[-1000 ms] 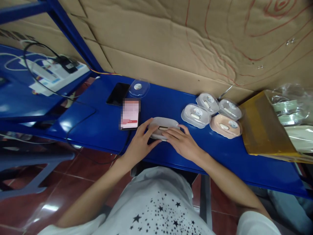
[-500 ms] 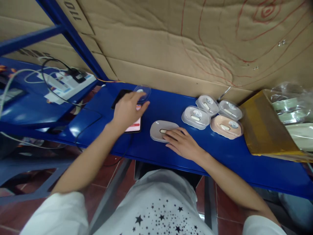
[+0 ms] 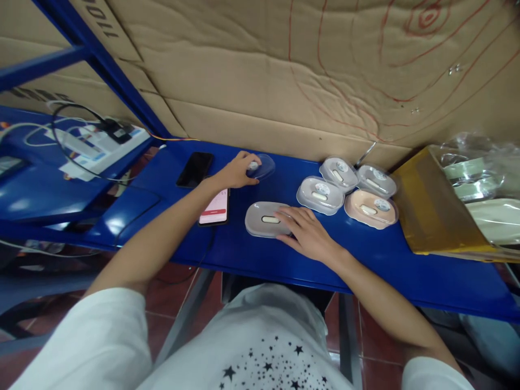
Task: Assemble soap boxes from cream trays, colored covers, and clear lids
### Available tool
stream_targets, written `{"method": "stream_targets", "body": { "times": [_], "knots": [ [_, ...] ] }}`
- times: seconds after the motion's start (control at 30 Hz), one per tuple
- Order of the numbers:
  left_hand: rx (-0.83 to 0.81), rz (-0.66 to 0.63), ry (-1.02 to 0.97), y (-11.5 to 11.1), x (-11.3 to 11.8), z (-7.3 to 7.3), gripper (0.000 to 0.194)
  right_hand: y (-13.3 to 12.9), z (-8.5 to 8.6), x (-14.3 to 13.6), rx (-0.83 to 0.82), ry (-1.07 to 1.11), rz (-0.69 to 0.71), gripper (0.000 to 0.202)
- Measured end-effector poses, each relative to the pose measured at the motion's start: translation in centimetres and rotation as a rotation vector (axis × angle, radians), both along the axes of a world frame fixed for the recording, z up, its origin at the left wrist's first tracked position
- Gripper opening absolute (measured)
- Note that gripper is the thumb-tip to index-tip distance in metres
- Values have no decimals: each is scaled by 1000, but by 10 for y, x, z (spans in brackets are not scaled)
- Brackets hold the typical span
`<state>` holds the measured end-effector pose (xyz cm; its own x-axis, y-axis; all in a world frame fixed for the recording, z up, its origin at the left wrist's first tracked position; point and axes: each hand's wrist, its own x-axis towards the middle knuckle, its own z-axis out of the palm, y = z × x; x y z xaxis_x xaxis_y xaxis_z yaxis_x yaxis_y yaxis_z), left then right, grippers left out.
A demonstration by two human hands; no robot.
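My left hand (image 3: 240, 170) is closed on the near-left edge of a clear plastic cover (image 3: 266, 166) bearing a round white sticker, held at the back of the blue table. My right hand (image 3: 309, 233) grips the right end of a grey oval case (image 3: 260, 211), fingers over its top and thumb at the front edge. An off-white oblong piece (image 3: 270, 219) shows in the middle of the case top. Behind and right stand several similar cases under clear covers with stickers, among them a grey one (image 3: 311, 203) and a peach one (image 3: 361, 211).
Left of the grey case lies a lit phone (image 3: 214, 211), with a dark phone (image 3: 195, 169) behind it. An open cardboard box (image 3: 434, 211) with wrapped pale-green pieces stands right. Cables and a power strip (image 3: 109, 149) lie left. A cardboard sheet (image 3: 244, 81) backs the blue table (image 3: 252, 257).
My left hand has moved right, away from above the lit phone, and has taken hold of the clear cover. My right hand stays at the grey case. The view has shifted slightly.
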<state>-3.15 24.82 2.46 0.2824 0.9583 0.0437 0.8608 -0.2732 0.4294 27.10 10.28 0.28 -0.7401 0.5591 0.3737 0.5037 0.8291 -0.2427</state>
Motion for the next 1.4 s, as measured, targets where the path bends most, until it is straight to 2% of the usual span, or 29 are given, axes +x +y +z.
{"method": "stream_targets", "body": {
  "times": [0.1,0.17,0.23,0.3,0.37,0.47,0.63,0.8,0.87,0.93,1.03,1.1,1.23,1.4],
  "knots": [
    [-46,-159,-155,-20,5,13,54,1,-1,2,-9,60,-56,73],
    [-96,-311,-324,-45,4,20,55,2,-1,4,14,110,-101,87],
    [-97,-440,-393,-76,3,23,52,3,0,6,32,129,-108,96],
    [-92,-507,-364,-105,3,21,46,5,0,8,28,99,-64,97],
    [-114,-512,-321,-127,5,17,46,7,-2,10,11,41,1,90],
    [-91,-491,-294,-143,8,8,49,9,-9,11,22,-30,67,75],
    [116,-519,-166,-146,11,-1,54,13,-19,14,114,-25,76,59],
    [246,-538,-117,-139,23,-13,49,18,-21,12,66,61,32,52],
    [302,-520,-98,-136,30,-18,49,21,-22,11,39,112,19,51],
    [342,-501,-61,-133,35,-22,51,24,-24,12,14,162,16,60],
    [367,-493,0,-130,38,-23,64,25,-26,13,6,208,2,80],
    [368,-495,36,-127,38,-22,71,25,-28,13,35,222,-17,86],
    [353,-482,100,-120,41,-20,73,25,-32,14,78,225,-15,91],
    [308,-468,109,-114,43,-22,73,26,-32,12,71,205,-45,84]
  ]
}}
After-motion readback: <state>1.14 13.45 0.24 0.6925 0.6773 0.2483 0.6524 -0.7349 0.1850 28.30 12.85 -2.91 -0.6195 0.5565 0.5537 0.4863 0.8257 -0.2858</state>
